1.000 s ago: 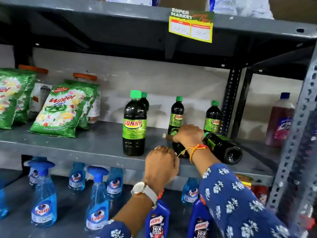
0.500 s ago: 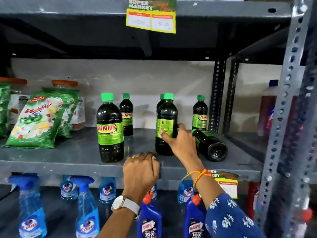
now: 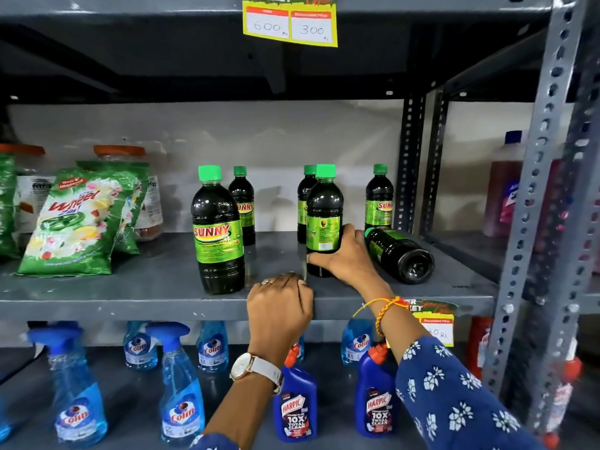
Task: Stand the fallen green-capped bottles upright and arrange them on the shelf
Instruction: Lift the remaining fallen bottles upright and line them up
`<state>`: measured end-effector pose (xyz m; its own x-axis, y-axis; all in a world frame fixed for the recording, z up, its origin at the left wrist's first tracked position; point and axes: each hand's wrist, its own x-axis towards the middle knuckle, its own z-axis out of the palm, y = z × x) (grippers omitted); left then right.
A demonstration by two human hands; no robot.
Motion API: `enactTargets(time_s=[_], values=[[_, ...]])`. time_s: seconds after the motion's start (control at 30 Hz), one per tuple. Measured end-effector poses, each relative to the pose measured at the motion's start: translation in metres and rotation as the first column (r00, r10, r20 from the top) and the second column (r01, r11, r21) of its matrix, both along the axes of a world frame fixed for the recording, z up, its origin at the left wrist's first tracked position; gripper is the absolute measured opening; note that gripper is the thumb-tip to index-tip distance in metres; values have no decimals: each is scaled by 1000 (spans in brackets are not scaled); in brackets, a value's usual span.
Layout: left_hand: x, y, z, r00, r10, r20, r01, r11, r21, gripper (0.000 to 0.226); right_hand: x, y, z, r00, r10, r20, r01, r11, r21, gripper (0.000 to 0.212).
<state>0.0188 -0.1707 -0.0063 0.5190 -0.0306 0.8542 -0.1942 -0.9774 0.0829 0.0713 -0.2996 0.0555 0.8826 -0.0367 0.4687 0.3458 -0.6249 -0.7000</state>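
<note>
Dark green-capped bottles stand on the grey shelf (image 3: 136, 287). My right hand (image 3: 344, 254) wraps the lower part of an upright bottle (image 3: 324, 206) in the middle. One bottle (image 3: 401, 254) lies on its side just right of that hand, base toward me. A larger Sunny bottle (image 3: 218, 232) stands at the left front. Three more stand at the back: one (image 3: 243, 203) behind the large bottle, one (image 3: 304, 190) partly hidden behind the held bottle, one (image 3: 378, 199) at the right. My left hand (image 3: 279, 306) grips the shelf's front edge.
Green detergent packets (image 3: 78, 222) and orange-lidded jars (image 3: 149, 203) fill the shelf's left. Perforated steel uprights (image 3: 532, 190) stand at the right. Blue spray bottles (image 3: 181, 384) and Harpic bottles (image 3: 293, 404) are on the shelf below. A price tag (image 3: 290, 24) hangs from the shelf above.
A bottle that lay under my right hand now stands upright, and the hand has closed around its lower part. The other fallen bottle has not moved. My left hand stays on the shelf edge.
</note>
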Motion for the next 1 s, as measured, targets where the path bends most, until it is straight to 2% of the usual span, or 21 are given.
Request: enactTargets(time_s=[0.1, 0.2, 0.3, 0.4, 0.6, 0.77, 1.0], values=[[1, 0, -2, 1000, -7, -10, 7, 1000, 5, 28, 2, -3, 1, 998, 59, -38, -52, 985, 163, 68], [2, 2, -2, 1000, -24, -16, 25, 1000, 6, 28, -2, -3, 2, 994, 109, -13, -102, 961, 259, 73], [1, 1, -2, 1000, -29, -10, 29, 1000, -5, 28, -3, -4, 1, 998, 66, -10, -63, 978, 199, 81], [1, 1, -2, 999, -32, 4, 32, 999, -6, 28, -3, -5, -1, 1000, 22, -14, -20, 990, 139, 75], [1, 1, -2, 999, -28, 27, 28, 1000, -1, 28, -1, -4, 1, 993, 99, -61, -83, 971, 225, 64], [1, 1, -2, 999, -21, 44, 21, 1000, 9, 26, -1, -5, 2, 999, 50, 1, -50, 985, 168, 71], [2, 1, -3, 999, -25, 39, 25, 1000, -4, 28, 6, -6, -1, 988, 120, -99, -95, 970, 222, 81]])
